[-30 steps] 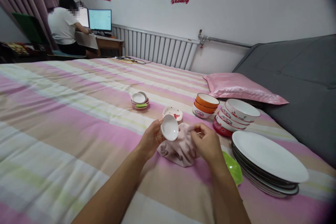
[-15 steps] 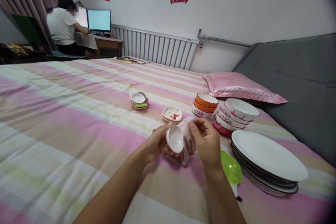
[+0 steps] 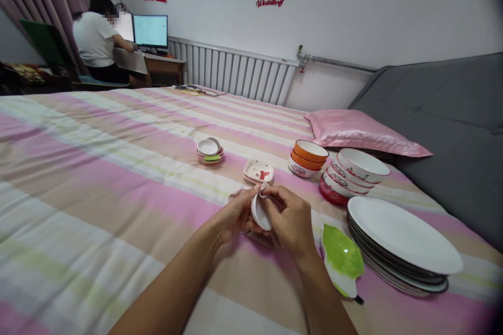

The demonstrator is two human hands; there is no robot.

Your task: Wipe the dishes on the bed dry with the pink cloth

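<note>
My left hand is closed around a small white bowl, held tilted above the bedspread. My right hand pinches a pale pink cloth against the bowl's rim and inside; most of the cloth is hidden behind my fingers. Just beyond my hands lie stacked square dishes with a red figure on the top one. Right of my right forearm rests a green and white leaf-shaped dish.
On the striped bedspread stand small nested bowls, orange-topped bowls, larger white and red bowls and a stack of white plates. A pink pillow lies behind. A person sits at a desk, far left.
My right hand has moved left and down, bringing the cloth from beside the bowl onto its rim and inside. The leaf-shaped dish shows more fully now.
</note>
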